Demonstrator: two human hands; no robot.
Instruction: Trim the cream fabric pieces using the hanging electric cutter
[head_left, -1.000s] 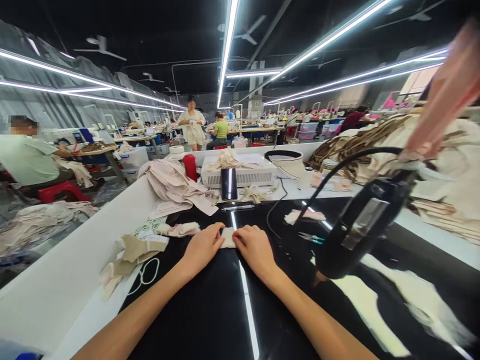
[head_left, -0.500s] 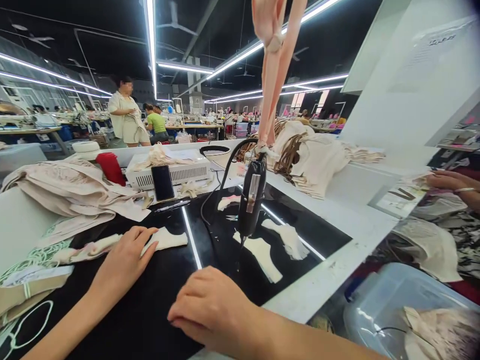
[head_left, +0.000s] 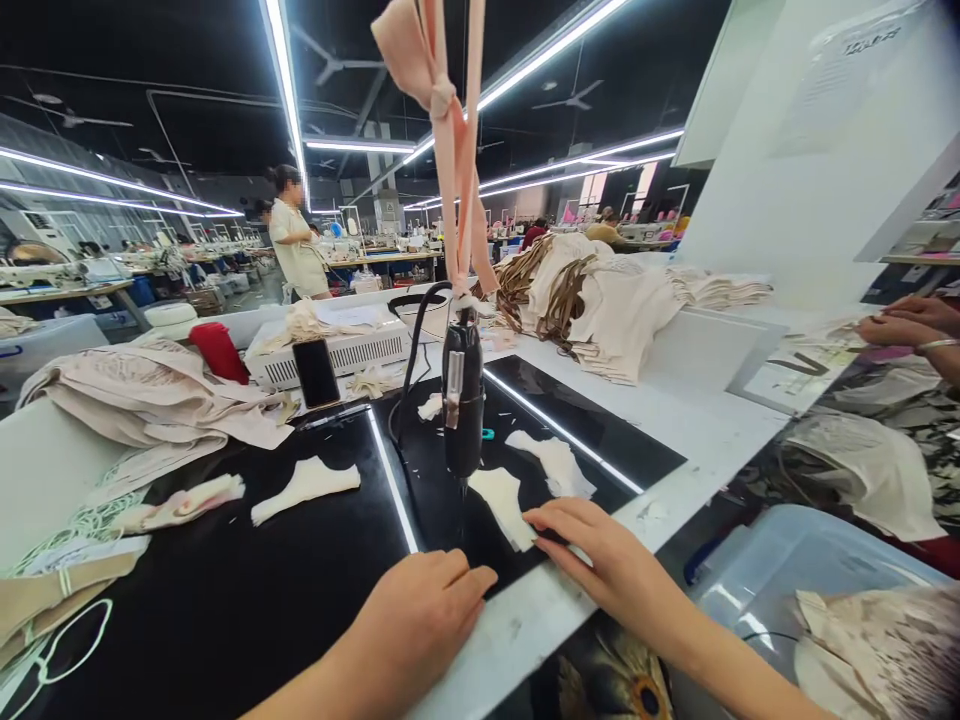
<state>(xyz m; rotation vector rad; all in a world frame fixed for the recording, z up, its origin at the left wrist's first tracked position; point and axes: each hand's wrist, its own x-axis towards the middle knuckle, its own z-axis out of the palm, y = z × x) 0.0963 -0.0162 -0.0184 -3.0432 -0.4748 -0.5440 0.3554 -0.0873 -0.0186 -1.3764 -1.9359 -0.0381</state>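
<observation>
Fingers, right hand [head_left: 600, 550], head view: pinched on the near end of a cream cut piece [head_left: 496, 496].
Fingers, left hand [head_left: 424, 610]: loosely bent by the bench [head_left: 517, 630] edge; grip hidden, cannot tell.
Cream cut piece: on black top [head_left: 225, 600], near that edge, beside hanging black tool [head_left: 465, 425].
</observation>
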